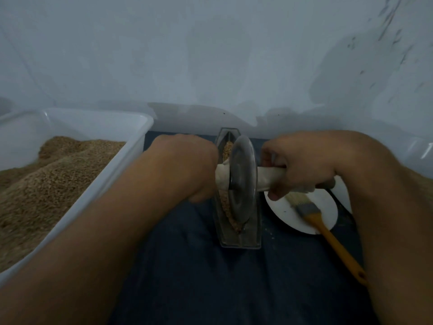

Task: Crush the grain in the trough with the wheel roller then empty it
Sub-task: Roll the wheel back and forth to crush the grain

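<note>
Your left hand is curled round the cloth-wrapped handle on the left side of the wheel roller, and your right hand grips the wrapped handle on the other side, fingers folded under it and thumb over the top. The metal wheel stands upright on its edge in the narrow metal trough, which lies lengthwise away from you on the dark cloth, its far end close to the pale wall. Tan grain shows in the trough both beyond the wheel and along its left side toward the near end. Just right of the trough lies a white plate, and across it rests a brush with pale bristles and a yellow handle pointing toward you, passing under your right forearm. To your left sits a white plastic tub heaped with more tan grain.
</note>
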The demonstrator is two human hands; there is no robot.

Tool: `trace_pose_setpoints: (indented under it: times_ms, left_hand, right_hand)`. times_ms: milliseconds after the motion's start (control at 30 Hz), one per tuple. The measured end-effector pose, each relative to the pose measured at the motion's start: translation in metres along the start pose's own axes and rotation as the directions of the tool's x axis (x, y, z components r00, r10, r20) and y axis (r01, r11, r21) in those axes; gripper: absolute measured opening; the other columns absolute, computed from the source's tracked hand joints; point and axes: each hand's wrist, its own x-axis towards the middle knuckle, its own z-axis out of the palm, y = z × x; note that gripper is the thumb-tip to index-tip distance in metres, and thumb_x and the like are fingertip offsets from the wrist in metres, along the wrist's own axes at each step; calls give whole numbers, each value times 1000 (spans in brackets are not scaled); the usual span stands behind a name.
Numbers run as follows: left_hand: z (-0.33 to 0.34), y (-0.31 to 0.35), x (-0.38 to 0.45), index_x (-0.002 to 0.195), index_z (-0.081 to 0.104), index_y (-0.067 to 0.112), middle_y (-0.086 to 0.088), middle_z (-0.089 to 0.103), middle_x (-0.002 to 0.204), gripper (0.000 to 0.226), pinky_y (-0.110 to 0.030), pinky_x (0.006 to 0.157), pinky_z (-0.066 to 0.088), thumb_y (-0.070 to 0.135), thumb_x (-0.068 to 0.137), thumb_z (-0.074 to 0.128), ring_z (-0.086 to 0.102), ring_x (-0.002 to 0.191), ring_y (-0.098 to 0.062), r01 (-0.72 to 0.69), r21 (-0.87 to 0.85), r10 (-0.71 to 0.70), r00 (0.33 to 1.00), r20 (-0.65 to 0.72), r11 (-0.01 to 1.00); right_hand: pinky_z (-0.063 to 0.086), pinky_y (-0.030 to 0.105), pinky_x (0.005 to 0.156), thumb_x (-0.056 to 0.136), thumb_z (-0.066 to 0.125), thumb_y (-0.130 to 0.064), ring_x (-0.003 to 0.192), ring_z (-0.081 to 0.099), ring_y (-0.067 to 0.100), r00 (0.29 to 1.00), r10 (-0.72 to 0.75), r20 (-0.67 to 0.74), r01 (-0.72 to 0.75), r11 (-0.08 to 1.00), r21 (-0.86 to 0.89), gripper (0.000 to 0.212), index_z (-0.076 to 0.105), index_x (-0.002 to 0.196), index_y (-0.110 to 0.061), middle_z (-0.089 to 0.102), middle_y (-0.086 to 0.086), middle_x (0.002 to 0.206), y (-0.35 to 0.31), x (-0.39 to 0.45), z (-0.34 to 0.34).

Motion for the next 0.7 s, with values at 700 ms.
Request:
trace_pose_setpoints:
  times_ms: [700]
  left_hand:
    - [36, -7, 47, 67, 37, 23, 2, 43, 68, 39, -34, 60, 40, 28, 79, 74, 38, 57, -13, -18, -35, 12, 987, -158, 999]
  right_hand:
    - [34, 31, 55, 75, 80, -51, 74, 53, 9, 998, -39, -51, 38, 999, -28, 38, 48, 85, -34, 55, -10, 84, 13, 31, 19]
